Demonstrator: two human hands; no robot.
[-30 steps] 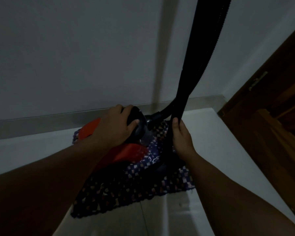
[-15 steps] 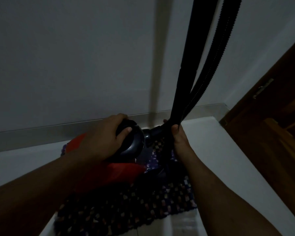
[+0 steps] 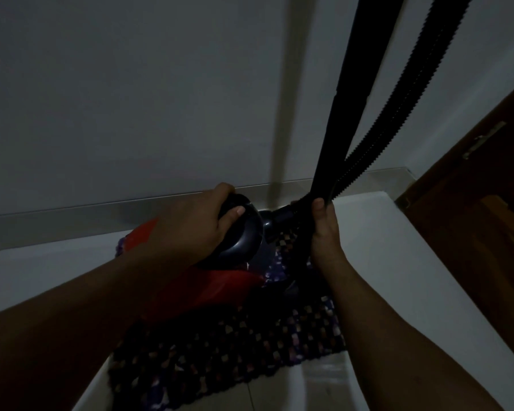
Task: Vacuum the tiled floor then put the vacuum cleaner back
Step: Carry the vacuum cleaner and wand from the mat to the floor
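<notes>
Dim view, left hand (image 3: 196, 229) fingers wrapped on red canister vacuum's dark curved handle (image 3: 244, 235), right hand (image 3: 324, 229) at 3 o'clock clamped round black ribbed hose (image 3: 398, 114) w/ smooth wand (image 3: 353, 93), prob. over checkered woven mat (image 3: 235, 351), pale tiled floor (image 3: 398, 277).

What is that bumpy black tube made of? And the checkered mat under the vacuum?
The hose looks like bendy matte plastic, since it has ridges all along. The mat looks like woven fabric or yarn, with little knotted squares, though the dim light hides detail.
</notes>
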